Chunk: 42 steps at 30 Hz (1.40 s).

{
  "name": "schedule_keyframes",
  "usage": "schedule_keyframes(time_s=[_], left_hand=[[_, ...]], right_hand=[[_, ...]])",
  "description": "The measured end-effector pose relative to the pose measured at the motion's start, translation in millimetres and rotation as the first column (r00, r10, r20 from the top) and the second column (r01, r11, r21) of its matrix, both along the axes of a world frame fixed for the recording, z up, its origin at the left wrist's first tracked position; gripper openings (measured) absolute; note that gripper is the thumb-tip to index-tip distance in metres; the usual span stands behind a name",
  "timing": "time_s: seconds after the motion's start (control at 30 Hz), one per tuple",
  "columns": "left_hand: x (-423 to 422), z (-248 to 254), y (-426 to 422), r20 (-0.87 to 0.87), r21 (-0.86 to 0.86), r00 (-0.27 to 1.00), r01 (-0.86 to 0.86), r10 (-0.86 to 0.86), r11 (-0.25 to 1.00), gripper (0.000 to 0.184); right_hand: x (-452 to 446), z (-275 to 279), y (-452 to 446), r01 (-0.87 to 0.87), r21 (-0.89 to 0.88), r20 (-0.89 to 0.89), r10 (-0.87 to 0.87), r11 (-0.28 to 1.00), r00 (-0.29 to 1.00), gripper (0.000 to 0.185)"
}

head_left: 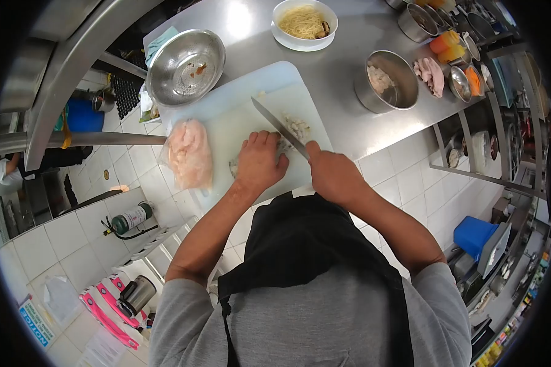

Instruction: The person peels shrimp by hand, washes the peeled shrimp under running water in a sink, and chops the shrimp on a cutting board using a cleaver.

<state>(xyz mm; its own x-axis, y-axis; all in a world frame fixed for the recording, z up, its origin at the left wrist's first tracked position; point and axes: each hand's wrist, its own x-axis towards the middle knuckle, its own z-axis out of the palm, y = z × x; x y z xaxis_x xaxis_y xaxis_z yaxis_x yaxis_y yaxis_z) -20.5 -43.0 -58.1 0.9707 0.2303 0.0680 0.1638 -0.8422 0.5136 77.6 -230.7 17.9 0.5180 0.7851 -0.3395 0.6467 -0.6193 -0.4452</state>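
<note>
My right hand (337,174) is wrapped round the handle of a kitchen knife (278,127). Its long blade points up and left over the white cutting board (281,79). Just left of the blade, my left hand (260,160) presses down with curled fingers on a pale, greyish piece of food (233,165), mostly hidden under the palm. Small chopped pale bits (297,126) lie right of the blade. A clear plastic bag of raw pale-pink meat (188,154), which looks like chicken, rests on the board's left edge.
A large metal bowl (165,76) with brown scraps stands at the back left. On the steel counter (245,43) are a white bowl of noodles (304,24), a metal pot with pale pieces (404,85) and raw meat strips (430,76). Several containers crowd the far right.
</note>
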Motion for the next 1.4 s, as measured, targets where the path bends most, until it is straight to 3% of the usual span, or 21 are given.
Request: schedule_keyframes(time_s=[0.43,0.63,0.83,0.93,1.13,1.23,1.33,1.4], left_hand=[[0.7,-20.1,-0.7,0.016,0.038,0.994,0.109,-0.11,0.993,0.04],[-8.3,-2.2,2.1,-0.016,0.093,1.0,-0.023,0.025,0.995,0.043],[-6.2,-9.8,2.8,-0.071,0.039,0.996,0.055,-0.053,0.998,0.041],[-6.1,-16.3,-0.4,-0.05,0.053,0.997,0.065,-0.062,0.996,0.04],[-10.1,-9.4,4.5,-0.065,0.065,0.995,0.08,-0.076,0.995,0.039],[-12.5,-2.3,6.7,-0.047,0.102,0.999,-0.011,0.016,0.995,0.035],[-5.0,-3.3,-0.8,0.047,0.011,0.996,-0.075,0.074,0.997,0.028],[2.2,-7.4,-4.7,-0.013,0.008,0.997,-0.076,0.076,0.997,0.025]], right_hand=[[29.7,-47.5,59.8,0.009,0.109,0.022,-0.011,0.994,1.0,0.027],[18.3,-11.7,32.1,0.002,0.054,0.028,-0.003,0.999,1.0,0.027],[-10.4,-25.5,8.5,-0.026,-0.051,0.019,0.027,0.998,0.999,0.029],[-3.3,-33.9,31.3,-0.005,0.073,0.035,0.003,0.997,0.999,0.03],[31.0,-33.1,53.9,0.007,0.071,-0.002,-0.007,0.997,1.0,0.029],[27.0,-12.3,39.8,0.041,0.036,-0.018,-0.041,0.999,0.999,0.028],[22.8,-11.5,23.4,0.03,0.053,-0.005,-0.03,0.998,1.0,0.026],[19.9,-11.8,19.7,0.02,0.019,0.018,-0.02,1.0,1.0,0.025]])
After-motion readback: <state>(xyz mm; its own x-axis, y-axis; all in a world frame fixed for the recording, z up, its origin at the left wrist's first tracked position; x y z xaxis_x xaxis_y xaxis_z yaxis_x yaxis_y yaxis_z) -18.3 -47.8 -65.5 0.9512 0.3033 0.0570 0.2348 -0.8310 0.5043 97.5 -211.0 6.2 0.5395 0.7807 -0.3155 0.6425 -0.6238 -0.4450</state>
